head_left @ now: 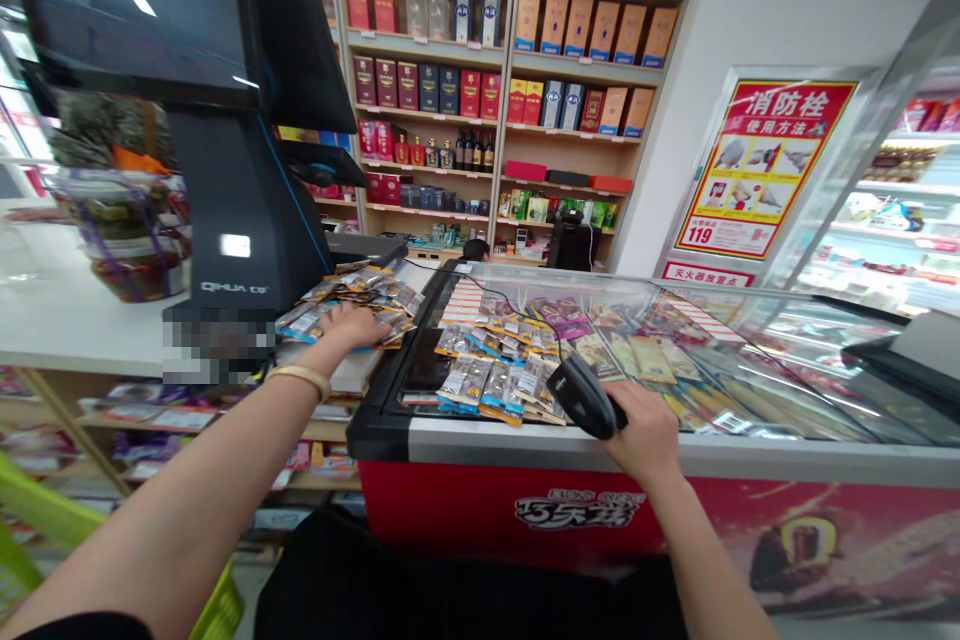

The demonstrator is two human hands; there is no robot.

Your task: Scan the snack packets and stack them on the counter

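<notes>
My right hand (646, 428) is wrapped round a black barcode scanner (583, 394), held over the front edge of a glass-topped freezer (720, 320). Just left of the scanner, a spread of small snack packets (480, 375) lies on the freezer glass. My left hand (351, 328), with a bangle on the wrist, rests on a second heap of similar packets (401, 298) at the counter's right end. Its fingers reach in among the packets, and whether they grip one cannot be made out.
A point-of-sale monitor (142, 10) stands on the white counter (45, 320), beside tubs (135, 230) tied with purple ribbon. The scanner's cable (517, 305) crosses the freezer glass. Shelves of boxes (427, 85) line the back wall. A green basket (221, 605) is at the lower left.
</notes>
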